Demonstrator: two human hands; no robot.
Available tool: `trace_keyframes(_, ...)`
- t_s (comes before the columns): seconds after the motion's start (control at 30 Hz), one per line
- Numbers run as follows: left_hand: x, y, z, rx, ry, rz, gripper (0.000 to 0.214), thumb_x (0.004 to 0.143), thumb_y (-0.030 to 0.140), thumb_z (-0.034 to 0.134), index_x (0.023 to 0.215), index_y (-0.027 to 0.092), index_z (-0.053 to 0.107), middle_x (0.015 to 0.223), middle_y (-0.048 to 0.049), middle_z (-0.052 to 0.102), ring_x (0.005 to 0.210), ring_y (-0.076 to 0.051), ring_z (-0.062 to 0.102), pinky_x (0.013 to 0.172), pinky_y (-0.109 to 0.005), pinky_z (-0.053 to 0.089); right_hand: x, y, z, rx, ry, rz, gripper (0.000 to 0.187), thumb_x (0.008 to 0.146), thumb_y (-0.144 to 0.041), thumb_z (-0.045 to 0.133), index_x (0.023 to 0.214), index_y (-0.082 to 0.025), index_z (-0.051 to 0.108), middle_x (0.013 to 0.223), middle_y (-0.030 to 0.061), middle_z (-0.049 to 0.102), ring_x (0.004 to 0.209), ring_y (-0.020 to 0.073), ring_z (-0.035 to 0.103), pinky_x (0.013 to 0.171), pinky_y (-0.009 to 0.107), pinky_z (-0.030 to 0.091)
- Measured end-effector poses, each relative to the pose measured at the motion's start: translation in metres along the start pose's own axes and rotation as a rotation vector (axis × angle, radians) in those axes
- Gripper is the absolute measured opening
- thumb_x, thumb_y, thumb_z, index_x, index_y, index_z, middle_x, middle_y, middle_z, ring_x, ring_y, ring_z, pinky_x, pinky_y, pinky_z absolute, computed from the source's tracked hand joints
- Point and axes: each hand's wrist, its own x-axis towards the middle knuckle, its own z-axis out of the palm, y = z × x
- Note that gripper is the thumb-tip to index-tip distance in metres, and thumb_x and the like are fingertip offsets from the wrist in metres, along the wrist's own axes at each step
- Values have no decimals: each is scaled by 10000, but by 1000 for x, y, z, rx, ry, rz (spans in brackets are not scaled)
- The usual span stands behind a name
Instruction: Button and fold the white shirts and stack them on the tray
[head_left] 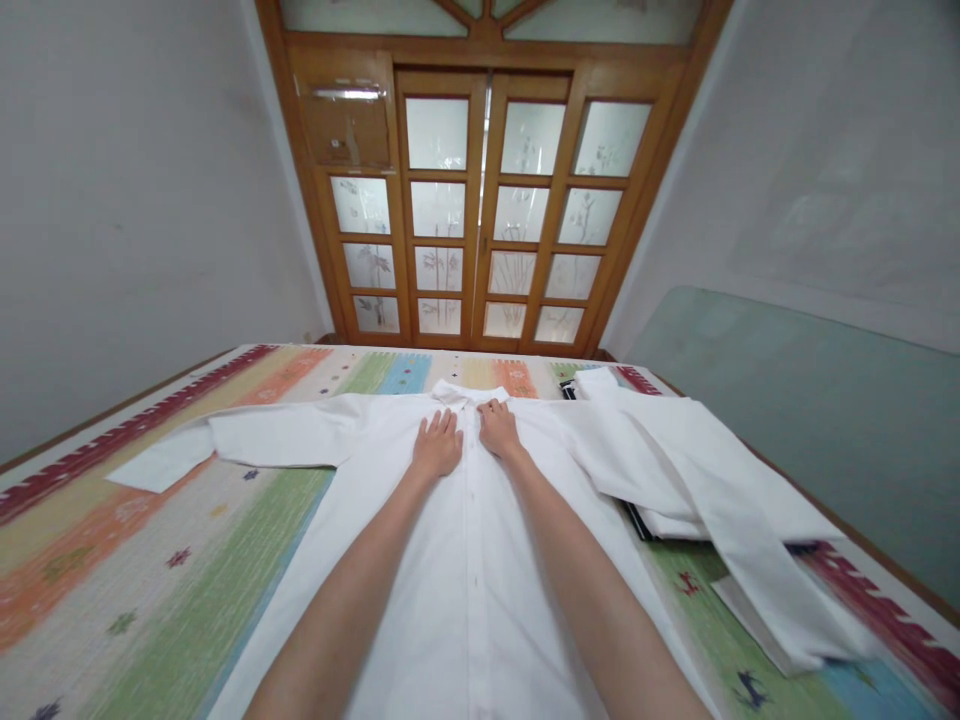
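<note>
A white button-front shirt (405,560) is spread front side up, with its collar (450,393) at the far end and its button placket running toward me. My left hand (439,445) rests flat on the shirt front just left of the placket, fingers stretched out. To the right of the placket, my right hand (497,426) has its fingers curled together at the fabric just below the collar. What lies under those fingertips is hidden. One shirt sleeve (277,435) stretches out to the left; the other side runs toward a pile of folded clothes.
Folded white clothes (735,470), with some dark fabric beneath, lie at the right and touch the shirt. A striped, patterned cover (180,560) lies under everything. Wooden glazed doors (480,200) stand beyond the far edge, with walls on both sides.
</note>
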Motion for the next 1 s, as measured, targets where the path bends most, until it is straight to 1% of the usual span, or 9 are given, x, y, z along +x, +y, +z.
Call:
trace_keyframes(0.17,-16,-2,-5,-32,-34,36,534,961,375,306,1467,221,383,1558,-93,305,1455,-296,215,1163,-536,151,-29,0,-7,36,-50,-131,398,916,-121,432,1283,-164,582,1354,142,552,1220,244,497,1044,370,335)
trace_keyframes(0.23,-23,-3,-6,-36,-46,63,529,959,393,321,1464,248,387,1561,-81,301,1456,-308,207,1155,-561,142,-36,-1,-11,127,-39,-98,359,904,-129,467,1221,-181,627,1336,115,581,1231,226,505,1050,360,335)
trace_keyframes(0.33,-34,-4,-8,-40,-51,117,506,958,397,344,1450,291,406,1552,-60,331,1451,-314,221,1147,-585,132,-45,-6,-18,214,-25,-27,297,867,-117,494,1073,-198,693,1190,71,675,1129,190,576,980,308,396)
trace_keyframes(0.4,-41,-4,-10,-52,-46,145,476,959,378,356,1422,310,445,1534,-54,372,1441,-306,253,1143,-586,141,-51,-12,-22,218,-14,-10,254,850,-121,503,977,-191,711,1080,58,707,1050,176,600,930,277,415)
trace_keyframes(0.5,-46,-1,-12,-86,-25,148,418,953,337,385,1337,299,547,1499,-64,431,1417,-294,308,1139,-581,170,-59,-25,-25,160,31,58,152,836,-225,563,835,-176,707,953,78,706,982,206,591,876,298,416)
trace_keyframes(0.6,-46,2,-12,-161,20,120,368,913,228,439,1210,284,650,1436,-62,511,1380,-280,370,1132,-561,213,-64,-40,-25,97,57,144,211,827,-360,596,775,-173,679,908,102,687,935,233,580,827,329,408)
trace_keyframes(0.73,-40,5,-12,-245,85,63,442,802,59,467,1090,283,716,1285,-41,634,1261,-241,494,1101,-469,311,-66,-50,-25,88,44,161,193,826,-351,592,799,-169,650,919,109,676,918,233,584,798,320,397)
trace_keyframes(0.83,-36,10,-13,-254,116,9,381,801,89,491,1015,272,747,1191,-50,676,1169,-245,543,1036,-412,384,-68,-50,-22,86,74,138,174,812,-343,616,809,-170,631,915,102,669,914,230,587,794,310,391)
trace_keyframes(1.0,-33,18,-14,-263,162,-124,270,848,195,514,979,237,747,1142,-81,677,1125,-283,546,957,-433,420,-68,-44,-17,125,102,123,145,843,-292,596,773,-169,623,892,91,668,884,208,591,781,292,387)
